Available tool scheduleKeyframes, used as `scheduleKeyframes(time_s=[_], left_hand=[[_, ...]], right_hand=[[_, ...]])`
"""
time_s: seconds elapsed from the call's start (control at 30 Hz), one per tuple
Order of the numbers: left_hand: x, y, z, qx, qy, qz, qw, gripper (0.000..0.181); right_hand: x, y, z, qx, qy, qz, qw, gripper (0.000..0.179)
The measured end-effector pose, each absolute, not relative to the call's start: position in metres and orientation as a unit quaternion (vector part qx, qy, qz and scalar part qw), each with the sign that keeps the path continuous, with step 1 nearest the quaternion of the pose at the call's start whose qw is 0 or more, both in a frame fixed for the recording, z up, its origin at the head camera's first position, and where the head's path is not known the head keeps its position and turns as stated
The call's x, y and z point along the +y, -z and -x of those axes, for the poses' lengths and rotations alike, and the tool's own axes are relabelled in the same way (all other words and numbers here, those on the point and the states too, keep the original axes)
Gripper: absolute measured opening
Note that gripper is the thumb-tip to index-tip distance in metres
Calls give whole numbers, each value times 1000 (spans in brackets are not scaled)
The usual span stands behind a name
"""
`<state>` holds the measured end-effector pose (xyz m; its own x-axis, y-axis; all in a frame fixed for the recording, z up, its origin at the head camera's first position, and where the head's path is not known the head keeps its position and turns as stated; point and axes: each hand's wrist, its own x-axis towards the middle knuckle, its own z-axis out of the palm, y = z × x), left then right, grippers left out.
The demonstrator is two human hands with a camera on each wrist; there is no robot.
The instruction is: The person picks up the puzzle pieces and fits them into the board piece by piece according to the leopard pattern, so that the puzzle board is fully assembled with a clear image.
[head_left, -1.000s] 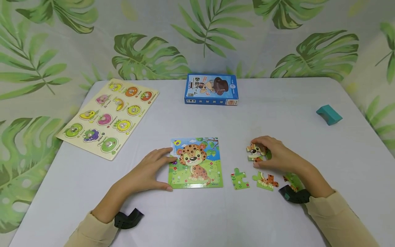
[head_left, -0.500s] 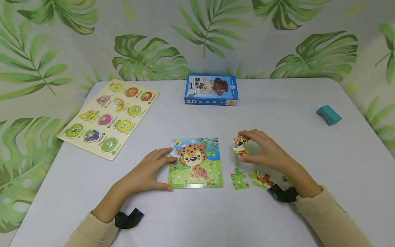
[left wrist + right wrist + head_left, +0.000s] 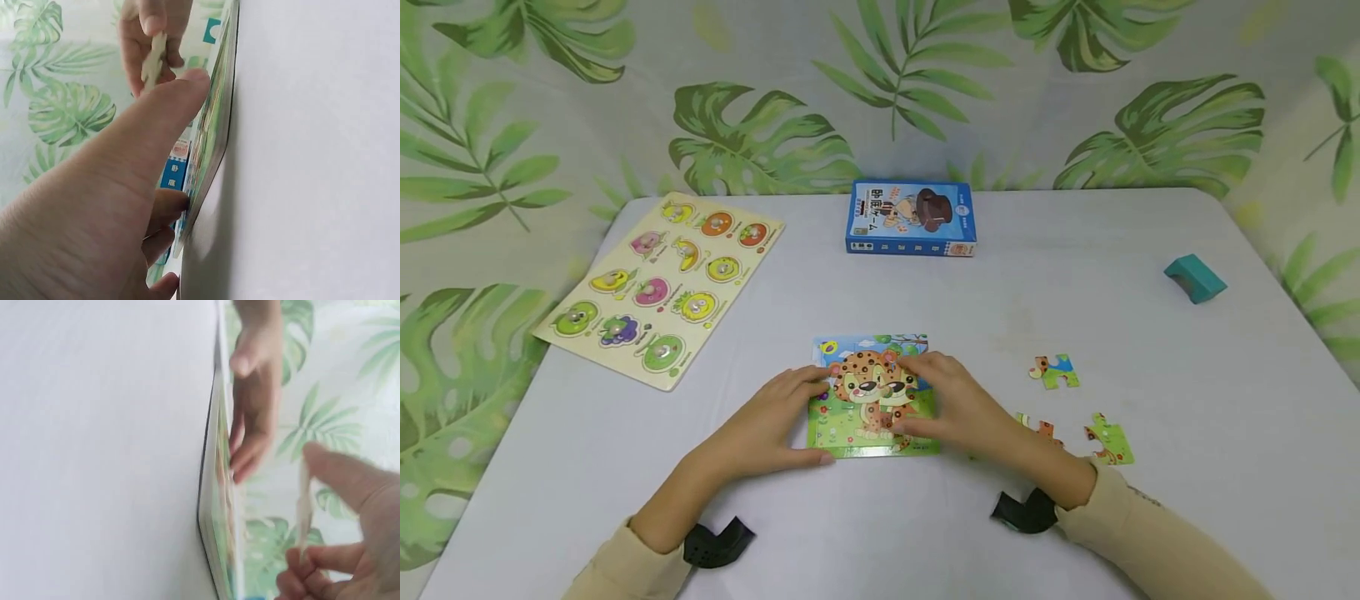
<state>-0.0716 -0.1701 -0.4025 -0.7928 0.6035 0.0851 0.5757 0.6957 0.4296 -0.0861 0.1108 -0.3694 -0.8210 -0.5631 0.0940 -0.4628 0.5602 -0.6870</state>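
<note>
We hold a piece (image 3: 892,395) in our right hand (image 3: 958,406), thumb and fingers pinching its edges, above the board (image 3: 838,435) and apart from it. Our left hand (image 3: 772,417) touches the board's left side, fingers and thumb loosely spread. Loose pieces (image 3: 1056,372) lie right of the board.

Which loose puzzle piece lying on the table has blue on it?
The loose puzzle piece lying highest in the head view: blue beside orange and green. The mostly green piece below it and the partly covered pieces show no visible blue.
</note>
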Motion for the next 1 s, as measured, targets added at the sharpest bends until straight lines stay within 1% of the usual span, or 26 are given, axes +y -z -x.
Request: scheduleKeyframes(time_s=[0.13, 0.37, 0.53, 0.87, 1.0], left_hand=[[-165, 403, 70, 921, -214, -323, 19, 82], [-158, 406, 68, 916, -197, -349, 0, 73], [-152, 407, 63, 918, -173, -357, -10, 71], [-150, 406, 61, 925, -146, -352, 0, 67], [-151, 406, 61, 923, -148, -354, -2, 67]], right_hand=[[96, 384, 91, 886, 363, 279, 74, 79], [84, 396, 99, 898, 317, 302, 37, 75], [79, 397, 102, 902, 300, 310, 30, 71], [77, 398, 105, 906, 277, 318, 27, 66], [79, 395, 104, 914, 237, 326, 40, 68]])
